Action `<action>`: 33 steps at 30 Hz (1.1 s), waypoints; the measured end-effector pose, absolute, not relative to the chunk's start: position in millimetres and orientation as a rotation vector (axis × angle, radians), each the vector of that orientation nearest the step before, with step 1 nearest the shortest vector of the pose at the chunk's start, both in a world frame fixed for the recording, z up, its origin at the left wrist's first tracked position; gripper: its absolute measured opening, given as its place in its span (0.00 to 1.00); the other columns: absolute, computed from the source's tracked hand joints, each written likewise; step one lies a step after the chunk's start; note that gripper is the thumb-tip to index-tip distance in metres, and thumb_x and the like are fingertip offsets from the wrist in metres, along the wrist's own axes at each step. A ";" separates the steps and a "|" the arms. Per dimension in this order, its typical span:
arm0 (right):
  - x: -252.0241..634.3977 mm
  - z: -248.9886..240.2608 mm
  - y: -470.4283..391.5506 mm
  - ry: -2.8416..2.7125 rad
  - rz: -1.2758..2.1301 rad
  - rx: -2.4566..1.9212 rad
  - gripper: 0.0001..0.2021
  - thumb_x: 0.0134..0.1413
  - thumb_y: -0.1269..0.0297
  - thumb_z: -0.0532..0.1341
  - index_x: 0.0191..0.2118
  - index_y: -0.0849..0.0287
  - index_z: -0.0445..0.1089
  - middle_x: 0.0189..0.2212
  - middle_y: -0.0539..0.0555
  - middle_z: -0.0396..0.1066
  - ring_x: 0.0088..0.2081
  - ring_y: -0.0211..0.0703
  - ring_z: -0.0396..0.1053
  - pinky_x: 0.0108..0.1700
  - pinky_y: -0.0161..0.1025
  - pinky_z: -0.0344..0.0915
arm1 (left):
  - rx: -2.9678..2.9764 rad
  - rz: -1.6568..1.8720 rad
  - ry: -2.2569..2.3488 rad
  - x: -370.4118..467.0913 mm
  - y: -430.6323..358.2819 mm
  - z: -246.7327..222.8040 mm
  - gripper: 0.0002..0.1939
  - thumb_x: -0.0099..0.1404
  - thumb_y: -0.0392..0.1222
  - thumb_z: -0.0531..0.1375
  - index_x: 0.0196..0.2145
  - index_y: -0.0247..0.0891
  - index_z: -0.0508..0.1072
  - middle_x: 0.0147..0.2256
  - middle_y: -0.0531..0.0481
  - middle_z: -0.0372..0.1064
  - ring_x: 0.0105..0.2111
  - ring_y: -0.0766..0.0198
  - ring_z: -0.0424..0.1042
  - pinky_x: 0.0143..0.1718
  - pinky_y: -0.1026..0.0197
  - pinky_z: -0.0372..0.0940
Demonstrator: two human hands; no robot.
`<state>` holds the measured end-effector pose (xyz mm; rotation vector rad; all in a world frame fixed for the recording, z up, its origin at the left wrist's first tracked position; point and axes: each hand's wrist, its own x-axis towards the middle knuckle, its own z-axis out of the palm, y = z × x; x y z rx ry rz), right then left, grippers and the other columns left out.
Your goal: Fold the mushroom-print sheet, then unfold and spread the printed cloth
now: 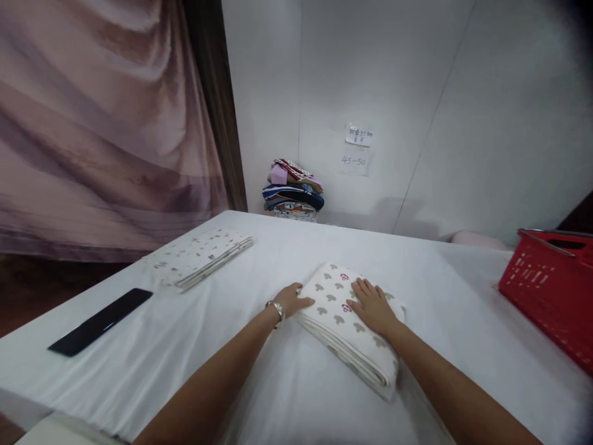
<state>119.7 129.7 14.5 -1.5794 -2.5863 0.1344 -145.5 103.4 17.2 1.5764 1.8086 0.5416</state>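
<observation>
Folded cloth [352,324], white with small grey shapes and a few red ones, lies on the white counter [259,266] near the middle, a thick flat packet with its layered edge turned toward the person. The right hand [374,307] rests flat on top of it with the fingers spread and holds nothing; its grip is fully open, only pressing down. The left hand [293,301], with a bracelet [278,309] at the wrist, touches the left edge of the cloth with its fingers loosely extended, also closed on nothing. I judge that the step in hand is smoothing and squaring the packet after folding; a next move would need both palms kept level so the layers do not slide. Farther left lies a second folded cloth [199,258], and nearer the counter edge a dark flat object [99,321]. At the right stands a red basket [551,290], and by the wall a pile of coloured fabrics [293,191].
</observation>
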 end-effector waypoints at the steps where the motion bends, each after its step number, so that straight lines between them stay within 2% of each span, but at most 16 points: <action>1: 121.2 10.4 131.5 -2.604 0.127 -1.595 0.30 0.57 0.48 0.41 0.60 0.60 0.49 0.62 0.56 0.41 0.62 0.49 0.35 0.59 0.52 0.35 | 1.551 0.583 1.769 -148.4 99.7 15.7 0.36 0.47 0.56 0.61 0.51 0.38 0.61 0.45 0.43 0.67 0.43 0.56 0.68 0.42 0.61 0.62; 6: 112.6 24.4 143.4 -2.603 0.109 -1.564 0.30 0.57 0.45 0.40 0.60 0.56 0.47 0.62 0.56 0.38 0.62 0.50 0.33 0.58 0.53 0.35 | 1.434 0.788 1.572 -159.3 92.4 4.6 0.29 0.48 0.45 0.62 0.49 0.38 0.63 0.42 0.48 0.70 0.43 0.60 0.69 0.43 0.63 0.63; 11: 65.9 29.7 165.7 -2.617 0.081 -1.428 0.30 0.58 0.46 0.37 0.61 0.57 0.43 0.63 0.54 0.35 0.62 0.47 0.30 0.59 0.51 0.32 | 1.362 0.928 1.623 -156.3 90.3 -3.4 0.21 0.53 0.44 0.59 0.45 0.35 0.67 0.40 0.46 0.70 0.41 0.61 0.69 0.43 0.63 0.63; 16: 48.1 8.9 175.8 -2.677 0.101 -1.509 0.28 0.58 0.49 0.40 0.61 0.57 0.45 0.62 0.54 0.37 0.62 0.48 0.33 0.58 0.52 0.33 | 1.343 1.029 1.631 -154.2 87.6 -8.4 0.15 0.55 0.42 0.58 0.41 0.37 0.69 0.39 0.47 0.71 0.40 0.63 0.69 0.43 0.63 0.63; 19: 51.5 13.3 171.2 -2.679 0.242 -1.534 0.28 0.58 0.49 0.41 0.61 0.55 0.46 0.63 0.53 0.36 0.62 0.47 0.33 0.59 0.52 0.34 | 1.312 1.056 1.615 -156.4 87.7 -9.8 0.13 0.56 0.40 0.56 0.41 0.37 0.69 0.39 0.48 0.71 0.39 0.64 0.70 0.42 0.64 0.63; 23: 60.3 24.3 135.5 -2.671 0.442 -1.457 0.27 0.57 0.48 0.42 0.60 0.54 0.49 0.62 0.55 0.39 0.62 0.49 0.34 0.59 0.54 0.35 | 1.273 1.056 1.582 -161.4 87.0 -8.5 0.13 0.56 0.38 0.54 0.40 0.36 0.70 0.38 0.48 0.72 0.35 0.65 0.70 0.37 0.64 0.65; 27: 79.7 25.1 80.0 -2.682 0.595 -1.233 0.26 0.57 0.49 0.43 0.59 0.53 0.52 0.61 0.53 0.42 0.62 0.46 0.36 0.60 0.51 0.35 | 1.276 1.023 1.560 -167.5 82.9 -2.8 0.10 0.54 0.38 0.55 0.34 0.35 0.71 0.31 0.50 0.72 0.28 0.68 0.69 0.32 0.66 0.64; 30: 94.7 26.0 50.6 -2.611 0.639 -1.115 0.23 0.58 0.52 0.46 0.56 0.53 0.57 0.60 0.52 0.48 0.60 0.46 0.42 0.60 0.48 0.41 | 1.299 1.013 1.579 -170.9 78.8 3.6 0.09 0.51 0.42 0.57 0.29 0.35 0.71 0.24 0.53 0.69 0.25 0.68 0.66 0.27 0.67 0.61; 33: 98.6 30.0 39.3 -2.486 0.614 -1.074 0.18 0.58 0.57 0.48 0.51 0.54 0.63 0.54 0.53 0.58 0.56 0.45 0.52 0.56 0.45 0.51 | 1.393 0.968 1.673 -170.0 75.1 8.5 0.14 0.49 0.50 0.58 0.23 0.35 0.70 0.20 0.55 0.64 0.22 0.69 0.62 0.24 0.67 0.56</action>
